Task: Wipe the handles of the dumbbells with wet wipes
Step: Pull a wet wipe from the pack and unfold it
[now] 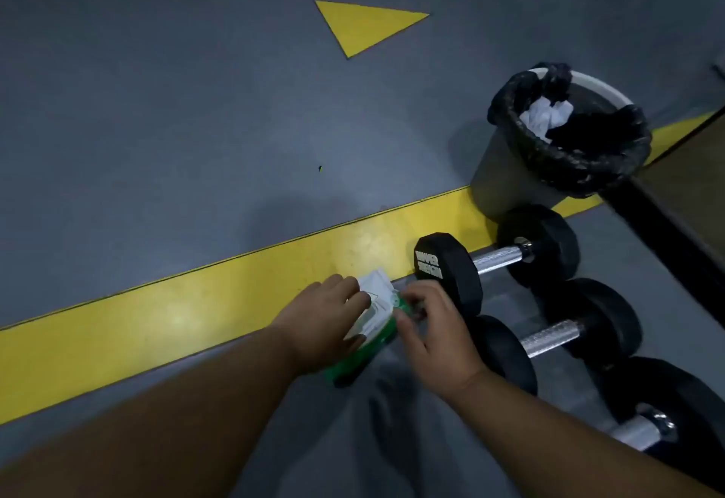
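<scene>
A green and white pack of wet wipes is held just above the floor, beside the yellow stripe. My left hand grips the pack from the left. My right hand pinches at the pack's top near its opening. Three black dumbbells with metal handles lie in a row on the right: the far dumbbell, the middle dumbbell and the near dumbbell, which is partly cut off by the frame edge.
A grey bin lined with a black bag stands behind the dumbbells, with crumpled white wipes inside. A dark bar runs diagonally at the right. The grey floor carries a yellow stripe and a yellow triangle.
</scene>
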### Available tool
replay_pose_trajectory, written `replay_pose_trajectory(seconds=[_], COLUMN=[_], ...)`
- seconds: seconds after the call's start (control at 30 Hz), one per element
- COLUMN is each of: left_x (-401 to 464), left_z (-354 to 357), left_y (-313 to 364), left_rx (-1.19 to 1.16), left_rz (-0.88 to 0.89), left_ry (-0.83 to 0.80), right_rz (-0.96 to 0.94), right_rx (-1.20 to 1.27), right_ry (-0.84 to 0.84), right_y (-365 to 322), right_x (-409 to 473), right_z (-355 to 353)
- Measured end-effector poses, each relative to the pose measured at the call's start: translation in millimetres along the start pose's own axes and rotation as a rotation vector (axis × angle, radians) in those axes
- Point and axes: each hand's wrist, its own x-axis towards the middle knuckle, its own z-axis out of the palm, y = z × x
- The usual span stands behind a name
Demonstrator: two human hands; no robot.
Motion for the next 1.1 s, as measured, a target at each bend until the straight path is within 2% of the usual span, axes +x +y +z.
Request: replay_pose_trajectory(seconds=[0.07,0.13,0.27,0.37,0.63,0.87,1.1], left_x=[0.8,0.4,3.5,5.0,-0.2,-6.1,-6.0], left_z=[6.8,15.7,21.2,20.9,25.0,21.9,25.0], left_y=[-0.4,-5.5,-22.8,-28.0,-29.6,-33.7,-28.1], left_rx=[0.004,0.014,-0.016,-0.066,-0.154,-0.167,-0.145], left_rz=[-0.163,-0.220,-0.242,-0.321,-0.326,-0.339,-0.325], left_ry=[-0.094,-0.142,-0.052,-0.010,0.042,0.061,0.007], right_rz=[0.047,0.095,0.029,0.024,0.229,0.367,0.316], right_rx=[-0.122,-0.216,-0.347,-0.511,-0.656,-0.418,-0.603], right_ry=[-0.092,-0.204,-0.339,-0.457,-0.571,-0.552,-0.631], right_y=[12.7,22.4,21.4,15.7,0.8,8.2,6.6], right_x=[3.3,7.5,20.6,28.5,47.1,49.4,49.2], right_z=[7.1,17.6,45.5,57.8,69.6,66.4,76.0])
